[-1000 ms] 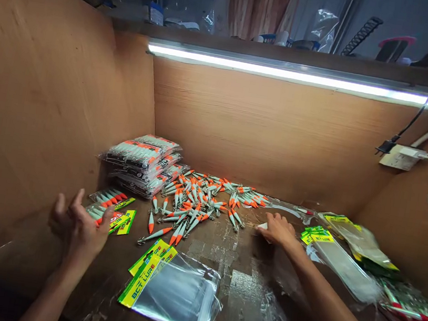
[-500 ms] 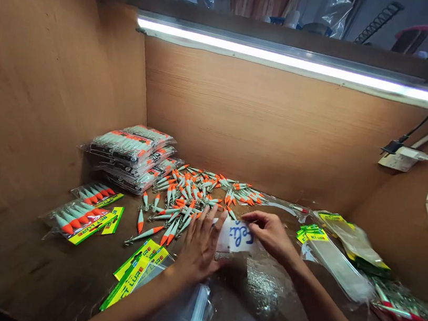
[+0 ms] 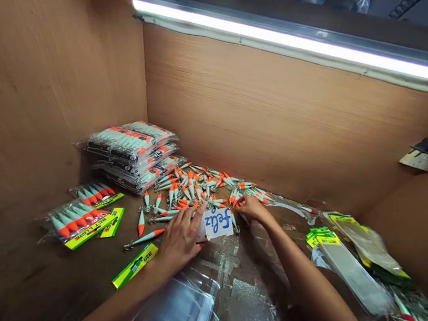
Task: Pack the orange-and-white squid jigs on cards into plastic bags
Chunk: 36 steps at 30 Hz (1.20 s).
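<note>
1. Left hand point(image 3: 181, 235), centre of frame: fingers straight, tips on the left edge of the white card point(image 3: 219, 224). Thumb hidden, so the grip cannot be told.
2. Card bears blue handwriting and sits at the near edge of the loose lure pile point(image 3: 194, 187) on the worktop point(image 3: 23, 272).
3. Right hand point(image 3: 252, 207): fingers curled down at the pile's right edge, just beyond the card's upper right corner. Whether it pinches a lure cannot be told.
4. Judgement: the lures carry hooks, so fingertips belong on the bodies and the card clear of the barbs.
5. Packed bags point(image 3: 131, 149) are stacked centre left.
</note>
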Available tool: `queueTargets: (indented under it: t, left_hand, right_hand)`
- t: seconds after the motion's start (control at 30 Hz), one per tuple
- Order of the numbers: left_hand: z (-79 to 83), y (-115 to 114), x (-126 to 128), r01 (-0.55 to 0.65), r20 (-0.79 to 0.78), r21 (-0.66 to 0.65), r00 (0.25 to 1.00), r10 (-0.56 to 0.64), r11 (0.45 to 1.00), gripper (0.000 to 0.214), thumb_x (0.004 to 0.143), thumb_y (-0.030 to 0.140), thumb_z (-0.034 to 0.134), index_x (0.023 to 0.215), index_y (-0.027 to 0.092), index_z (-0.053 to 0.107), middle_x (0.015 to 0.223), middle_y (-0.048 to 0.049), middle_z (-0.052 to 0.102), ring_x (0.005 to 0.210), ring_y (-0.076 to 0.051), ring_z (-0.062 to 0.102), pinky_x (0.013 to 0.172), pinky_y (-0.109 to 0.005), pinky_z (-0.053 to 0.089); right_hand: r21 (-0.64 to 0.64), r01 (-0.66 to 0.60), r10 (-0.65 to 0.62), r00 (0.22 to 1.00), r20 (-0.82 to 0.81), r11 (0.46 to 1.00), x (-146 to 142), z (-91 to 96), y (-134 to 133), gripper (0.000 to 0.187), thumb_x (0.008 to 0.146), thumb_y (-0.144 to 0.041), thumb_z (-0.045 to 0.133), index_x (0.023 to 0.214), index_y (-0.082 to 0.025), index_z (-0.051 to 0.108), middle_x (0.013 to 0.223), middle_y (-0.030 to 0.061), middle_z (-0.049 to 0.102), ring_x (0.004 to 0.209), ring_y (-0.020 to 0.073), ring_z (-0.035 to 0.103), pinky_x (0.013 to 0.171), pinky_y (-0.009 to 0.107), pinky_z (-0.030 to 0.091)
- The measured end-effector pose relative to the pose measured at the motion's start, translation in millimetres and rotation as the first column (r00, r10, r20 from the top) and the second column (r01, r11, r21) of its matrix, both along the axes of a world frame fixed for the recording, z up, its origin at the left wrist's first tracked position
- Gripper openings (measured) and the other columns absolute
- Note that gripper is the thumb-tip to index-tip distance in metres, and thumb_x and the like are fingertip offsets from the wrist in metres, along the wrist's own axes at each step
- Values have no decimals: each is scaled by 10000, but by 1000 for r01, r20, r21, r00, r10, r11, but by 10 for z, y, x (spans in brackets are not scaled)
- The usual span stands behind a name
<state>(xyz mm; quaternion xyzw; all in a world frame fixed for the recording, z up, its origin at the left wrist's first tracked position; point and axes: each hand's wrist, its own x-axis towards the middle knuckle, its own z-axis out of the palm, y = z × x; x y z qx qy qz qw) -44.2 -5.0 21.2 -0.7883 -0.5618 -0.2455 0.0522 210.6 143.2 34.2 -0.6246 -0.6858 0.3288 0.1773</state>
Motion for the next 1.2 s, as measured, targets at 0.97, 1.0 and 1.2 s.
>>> queueTargets:
  t: [0.97,1.0,1.2]
  left_hand:
    - [3,1,27,1,16,-34,1000,0,999,950,784,243,732,1548,279,168,1312,-92,459,1225,-289,439,1038,-417,398]
    - [11,-7,33,5,15,-36,1000,-4,999,961,773,213,724,1549,279,162,1315,-90,457,1227,-287,437,1044,-418,394]
    - [71,-57,74,63,-18,-52,998,-64,997,1020,678,53,624,1550,295,154,1319,-75,454,1221,-275,433,1043,-409,393]
  right_hand:
    - [559,-444,400,893,208,700,29,369,-1009,298,986,-397,499,1024,-207,726,965,59,618,955,93,482,886,212,372]
    - [589,-476,365,880,305,654,-55,337,-1056,302,998,-381,479,993,-211,729,939,62,614,959,102,457,900,227,345]
    - [597,-600,376,800,468,532,-427,73,-1189,267,989,-375,508,919,-233,722,943,44,602,970,108,408,997,285,266]
